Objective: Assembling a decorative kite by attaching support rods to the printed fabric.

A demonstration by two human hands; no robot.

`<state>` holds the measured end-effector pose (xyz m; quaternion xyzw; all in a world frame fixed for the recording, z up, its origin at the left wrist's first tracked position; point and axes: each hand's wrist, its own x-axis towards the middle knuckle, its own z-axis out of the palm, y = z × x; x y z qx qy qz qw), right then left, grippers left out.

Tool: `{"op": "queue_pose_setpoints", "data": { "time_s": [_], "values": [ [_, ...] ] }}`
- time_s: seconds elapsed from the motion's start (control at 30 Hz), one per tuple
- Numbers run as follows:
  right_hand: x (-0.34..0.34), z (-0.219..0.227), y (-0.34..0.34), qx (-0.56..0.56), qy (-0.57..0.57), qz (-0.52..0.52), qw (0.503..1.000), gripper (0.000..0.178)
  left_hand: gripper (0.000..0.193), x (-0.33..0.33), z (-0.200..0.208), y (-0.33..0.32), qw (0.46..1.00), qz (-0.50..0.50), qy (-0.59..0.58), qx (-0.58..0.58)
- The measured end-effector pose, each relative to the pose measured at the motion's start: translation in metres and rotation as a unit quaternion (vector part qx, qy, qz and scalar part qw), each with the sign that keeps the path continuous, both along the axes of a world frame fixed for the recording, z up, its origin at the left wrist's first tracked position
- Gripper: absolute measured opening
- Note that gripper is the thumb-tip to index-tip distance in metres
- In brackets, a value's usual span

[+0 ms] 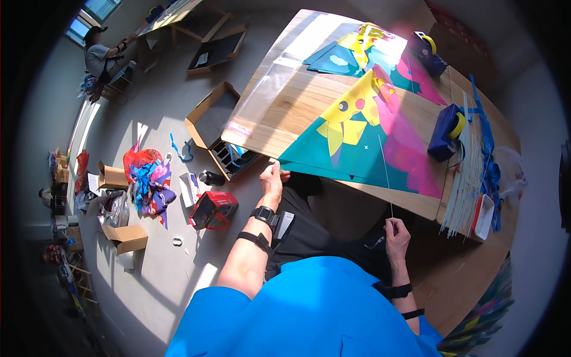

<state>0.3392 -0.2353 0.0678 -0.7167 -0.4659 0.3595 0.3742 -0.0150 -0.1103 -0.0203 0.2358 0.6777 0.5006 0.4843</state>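
Note:
A triangular kite (351, 152) in teal, yellow and pink, printed with a yellow cartoon animal, lies across the near part of the wooden table (267, 98). Its left corner reaches the table edge, where my left hand (272, 181) has its fingers closed on it. My right hand (397, 238), lower and to the right, pinches the near end of a thin white rod (385, 169). The rod slants away over the kite's face, its far end near the middle of the print. More kites (342, 56) in similar colours lie at the table's far side.
Two blue tape dispensers (443, 134) stand on the right. Beside them lie a bundle of thin white rods (465, 184), blue ribbons (489, 160) and a white-and-red tray (483, 217). Cardboard boxes (205, 116) and a colourful fabric heap (148, 181) are on the floor; another person (101, 59) sits far left.

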Motion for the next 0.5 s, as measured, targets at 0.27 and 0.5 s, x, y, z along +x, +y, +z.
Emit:
{"op": "queue_pose_setpoints", "data": {
  "time_s": [0.27,0.5],
  "values": [
    [-0.004,-0.003,-0.004,0.006,-0.018,0.019,1.000,0.010,0.106,-0.006,0.015,0.001,0.967,0.055,-0.247,-0.031],
    [-0.005,0.000,-0.009,-0.002,-0.029,0.010,1.000,0.011,0.028,-0.016,-0.011,0.003,0.979,0.165,-0.114,0.039]
  ]
}}
